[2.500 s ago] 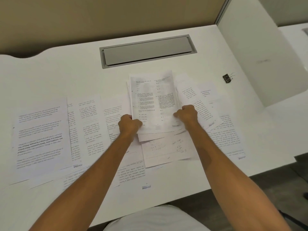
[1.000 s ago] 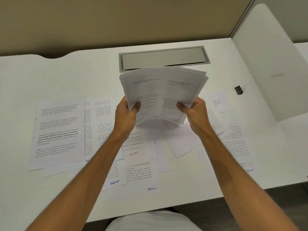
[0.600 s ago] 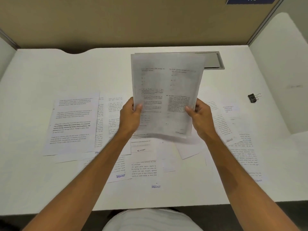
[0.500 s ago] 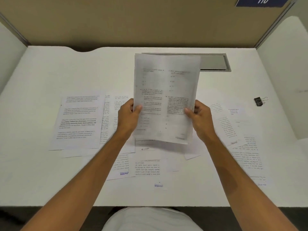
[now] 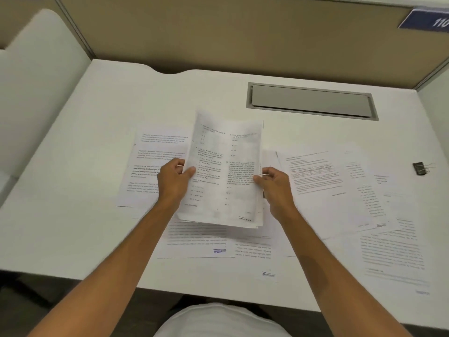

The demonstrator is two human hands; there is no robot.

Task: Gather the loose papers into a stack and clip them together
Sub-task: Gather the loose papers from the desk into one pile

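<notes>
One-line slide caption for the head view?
Both hands hold a paper stack above loose sheets; binder clip unused.

A grey cable hatch (image 5: 312,101) sits in the white desk (image 5: 97,117), below a tan partition (image 5: 218,32).

Left hand (image 5: 173,182) and right hand (image 5: 275,187) pinch closed, forearms extended forward.

desk (image 5: 97,166): plain white | papers (image 5: 320,186) right of the grey hatch's (image 5: 312,101) near edge: white, black print, some blue logos | binder clip (image 5: 419,168): black | partition (image 5: 243,32) behind hatch: tan | sign (image 5: 427,20): blue, white numerals
</notes>
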